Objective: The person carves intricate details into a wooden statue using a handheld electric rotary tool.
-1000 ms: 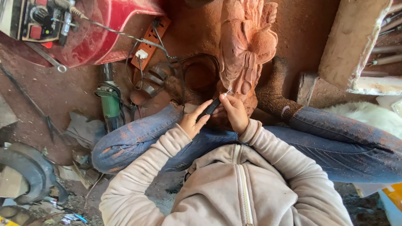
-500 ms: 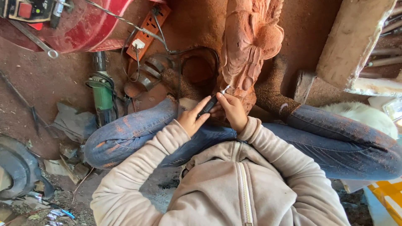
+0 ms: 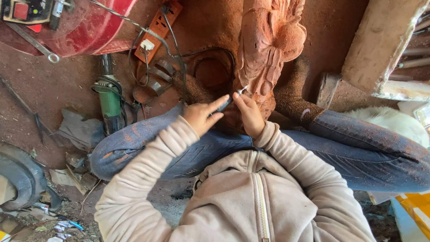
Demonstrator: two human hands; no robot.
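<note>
I sit on the ground in dusty jeans with a reddish carved wooden figure (image 3: 268, 49) standing between my legs. Both hands meet at its lower edge. My right hand (image 3: 248, 114) grips a thin pen-like carving tool (image 3: 235, 96) whose bright tip touches the wood. My left hand (image 3: 204, 115) rests against the dark back part of the same tool, two fingers stretched out along it. A dark cable loops on the ground just behind the hands.
A green angle grinder (image 3: 109, 101) lies left of my knee. An orange power strip (image 3: 156, 31) with plugs and cables lies behind it. A red drum-like object (image 3: 94, 27) and a spanner (image 3: 33, 42) sit far left. A pale wooden block (image 3: 380, 42) leans at right.
The view has swung to the left and down a little. My left fingers have straightened along the tool. The tool tip stays at the carving's lower edge.
</note>
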